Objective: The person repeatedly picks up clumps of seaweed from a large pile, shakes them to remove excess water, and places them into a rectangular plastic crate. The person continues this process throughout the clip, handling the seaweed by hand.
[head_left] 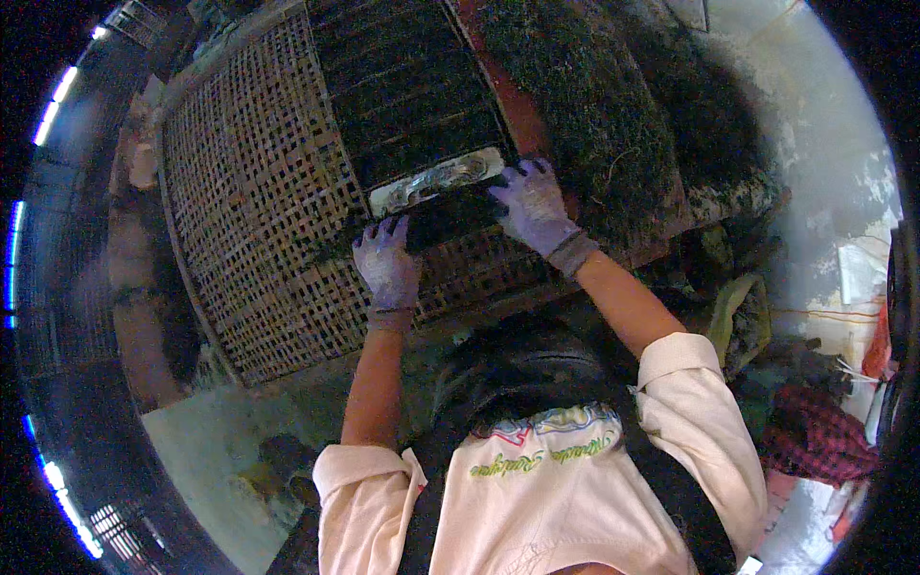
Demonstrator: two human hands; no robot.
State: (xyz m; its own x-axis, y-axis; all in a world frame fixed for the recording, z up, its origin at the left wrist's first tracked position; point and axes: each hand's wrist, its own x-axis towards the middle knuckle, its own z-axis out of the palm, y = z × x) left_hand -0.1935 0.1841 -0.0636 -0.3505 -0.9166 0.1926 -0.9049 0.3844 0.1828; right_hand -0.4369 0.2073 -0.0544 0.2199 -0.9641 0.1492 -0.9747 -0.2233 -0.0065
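A long dark rectangular frame (424, 93), ribbed with crosswise ridges, rests on a woven bamboo mat (251, 180). Across its near end runs a pale, shiny strip (438, 178) with a glossy, streaked surface. My left hand (386, 262), in a pale purple knit glove, has its fingers curled at the frame's near left corner, just below the strip. At the near right corner my right hand (535, 205), gloved alike, grips the frame's edge beside the strip's end. The undersides of both hands are hidden, and dark material lies between them.
Right of the frame, past a reddish-brown board (517, 108), spreads a heap of dark loose fibrous material (596, 122). A stained pale wall (805, 144) rises at the far right. A sack (737, 316) and a checked cloth (819, 438) lie lower right. Concrete floor (208, 460) shows lower left.
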